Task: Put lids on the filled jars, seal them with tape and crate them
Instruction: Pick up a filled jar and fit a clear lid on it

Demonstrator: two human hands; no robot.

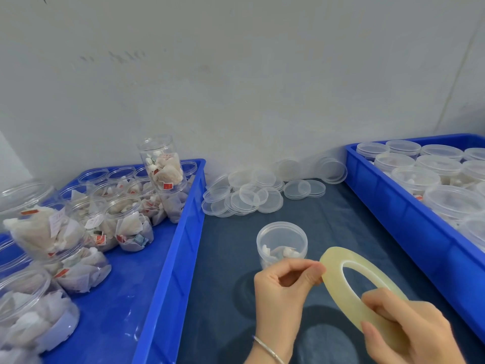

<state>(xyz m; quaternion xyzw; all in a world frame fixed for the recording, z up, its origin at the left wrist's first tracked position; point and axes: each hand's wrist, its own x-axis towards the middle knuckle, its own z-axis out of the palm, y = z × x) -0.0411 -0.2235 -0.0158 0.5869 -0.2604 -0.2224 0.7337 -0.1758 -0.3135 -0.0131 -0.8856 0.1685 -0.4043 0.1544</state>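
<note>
Setting: a dark blue mat on a bench against a pale grey wall, between two blue plastic crates.
Left crate: holds open clear jars of tea bags, some upright, some tipped over or stacked.
Right crate: holds lidded jars standing packed together.
Loose lids: a heap of clear round lids at the back of the mat, beside the wall.
Jar in hand's reach: upright on the mat, lid already on, just beyond the left hand.
Tape roll: wide, thin ring of clear yellowish tape, held tilted above the mat near the jar.
Right hand: fingers curled round the roll's near edge, thumb through the ring.
Left hand: thumb and forefinger pinch at the roll's far rim, probably picking up the tape's free end.
Handling: the jar looks light, stiff and slick, likely to skid or tip while being taped; steady it by the lid or wall. The tape end is thin and sticky, so pinch only its very tip.
</note>
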